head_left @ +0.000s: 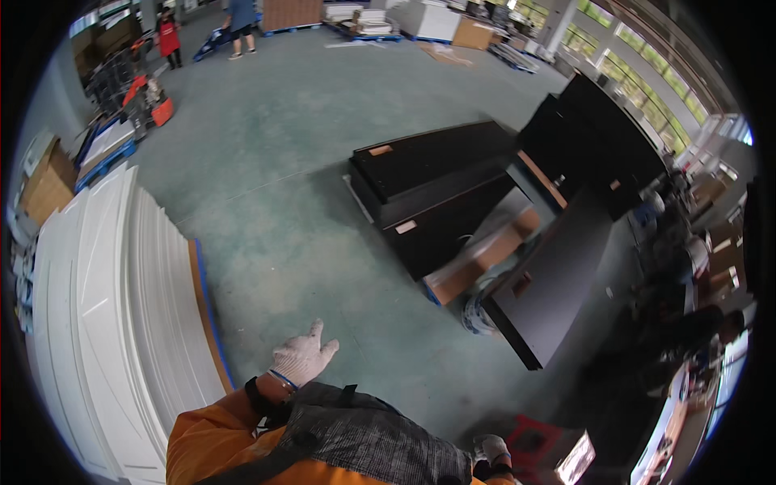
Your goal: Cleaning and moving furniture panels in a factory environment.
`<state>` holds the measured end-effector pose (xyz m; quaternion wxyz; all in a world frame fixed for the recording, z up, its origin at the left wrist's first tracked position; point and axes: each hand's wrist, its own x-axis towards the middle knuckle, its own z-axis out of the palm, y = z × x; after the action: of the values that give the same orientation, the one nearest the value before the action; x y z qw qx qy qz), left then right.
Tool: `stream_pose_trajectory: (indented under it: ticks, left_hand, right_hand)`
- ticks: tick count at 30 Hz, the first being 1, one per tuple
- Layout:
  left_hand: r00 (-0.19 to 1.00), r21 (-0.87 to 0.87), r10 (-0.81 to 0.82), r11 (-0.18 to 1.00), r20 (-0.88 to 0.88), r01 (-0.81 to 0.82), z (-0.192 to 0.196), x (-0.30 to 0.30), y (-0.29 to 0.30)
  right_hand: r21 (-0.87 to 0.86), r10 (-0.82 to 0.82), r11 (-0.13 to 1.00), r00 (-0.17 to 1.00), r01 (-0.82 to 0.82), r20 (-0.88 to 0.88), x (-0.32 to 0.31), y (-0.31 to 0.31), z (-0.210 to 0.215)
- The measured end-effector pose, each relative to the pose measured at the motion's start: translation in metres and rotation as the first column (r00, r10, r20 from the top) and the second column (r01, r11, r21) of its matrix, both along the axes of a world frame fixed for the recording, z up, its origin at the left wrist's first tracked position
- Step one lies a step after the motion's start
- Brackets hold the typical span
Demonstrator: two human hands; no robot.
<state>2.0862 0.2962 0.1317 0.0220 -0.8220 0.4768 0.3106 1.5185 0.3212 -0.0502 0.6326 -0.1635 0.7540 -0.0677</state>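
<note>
My left hand [301, 357], in a white knit glove, hovers over the green floor in front of my body. It holds nothing, with a finger and the thumb stretched apart. Low at the right, near a red stool-like object [529, 444], is my right hand [491, 449], also gloved; its fingers are too blurred to read, and whether it touches the red thing cannot be made out. Left of my left hand stands a tall stack of white panels [121, 323] on a blue-edged base. Ahead to the right lie large black panels [436, 162] in stacks.
A dark grey panel [558, 283] leans out over a round bucket-like container [478, 314]. Beside it sits a long cardboard box [485, 255]. An orange pallet truck [160, 111] stands far left. Two people [240, 24] are at the back; a dark-clothed person [687, 335] is at right.
</note>
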Motion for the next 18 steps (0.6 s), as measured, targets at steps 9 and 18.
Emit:
stream_pose_trajectory:
  ticks: [9, 18]
  left_hand:
    - [0.852, -0.014, -0.511, 0.857, 0.116, 0.516, 0.019, -0.149, -0.119]
    - [0.536, -0.114, -0.842, 0.527, 0.059, 0.842, -0.007, -0.277, -0.229]
  right_hand:
    - [0.009, -0.244, 0.969, 0.967, 0.245, -0.074, -0.036, 0.153, -0.019]
    - [0.122, -0.537, 0.826, 0.834, 0.55, -0.126, 0.0, 0.21, -0.014]
